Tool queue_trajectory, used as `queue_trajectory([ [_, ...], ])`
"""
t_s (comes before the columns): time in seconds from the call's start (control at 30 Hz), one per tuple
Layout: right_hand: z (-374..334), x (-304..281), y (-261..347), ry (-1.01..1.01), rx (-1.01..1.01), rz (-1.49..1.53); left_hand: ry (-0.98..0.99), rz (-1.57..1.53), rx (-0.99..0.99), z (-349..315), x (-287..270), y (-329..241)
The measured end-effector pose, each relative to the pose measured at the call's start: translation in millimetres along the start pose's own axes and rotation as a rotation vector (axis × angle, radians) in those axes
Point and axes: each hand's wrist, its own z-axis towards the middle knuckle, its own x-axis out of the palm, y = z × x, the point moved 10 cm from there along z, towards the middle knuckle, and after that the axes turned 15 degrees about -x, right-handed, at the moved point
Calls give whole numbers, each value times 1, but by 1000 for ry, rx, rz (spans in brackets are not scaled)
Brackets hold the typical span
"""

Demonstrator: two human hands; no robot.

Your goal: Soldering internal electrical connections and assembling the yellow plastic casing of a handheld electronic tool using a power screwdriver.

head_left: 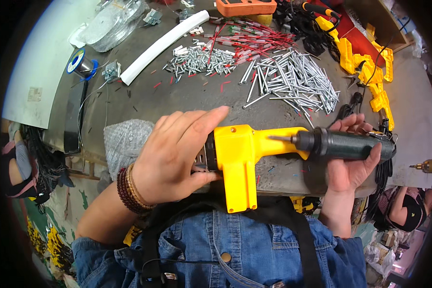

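Observation:
My left hand (pixel 170 153) is wrapped round the dark, metal-looking end of a yellow power tool housing (pixel 236 158). The housing lies sideways in front of my chest, its handle pointing right and a ribbed block hanging down. My right hand (pixel 352 168), palm up, grips a dark green and black electric screwdriver (pixel 350 145) from below. Its bit points left and lies over the housing's handle; whether the tip touches a screw cannot be seen. Beyond them sit a pile of long silver screws (pixel 292 84) and a heap of short screws (pixel 201 60).
Red wires (pixel 254 41) are heaped at the back, near an orange case (pixel 247 6). Yellow shell parts (pixel 369 67) line the right side. At left are a white tube (pixel 165 47), a solder wire spool (pixel 81 65) and grey bubble wrap (pixel 125 139). Other people sit at both sides.

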Motion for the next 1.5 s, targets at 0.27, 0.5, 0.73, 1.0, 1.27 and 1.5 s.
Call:
queue_trajectory([
  [0.27, 9, 12, -17, 6, 20, 2, 19, -18, -25, -1, 0, 3],
  [0.5, 12, 15, -21, 7, 53, 6, 12, -17, -25, 1, 0, 2],
  [0.73, 16, 15, -28, 30, 81, 15, -1, 5, -13, 0, 0, -2],
  [1.0, 17, 13, -38, 5, 120, 25, -14, -37, -15, -1, -1, -1],
  [1.27, 19, 17, -38, 28, 100, -20, 1, -57, -12, 0, -1, 2],
  [1.5, 18, 30, -40, 63, 116, 2, 6, -15, -33, 0, 2, 5],
])
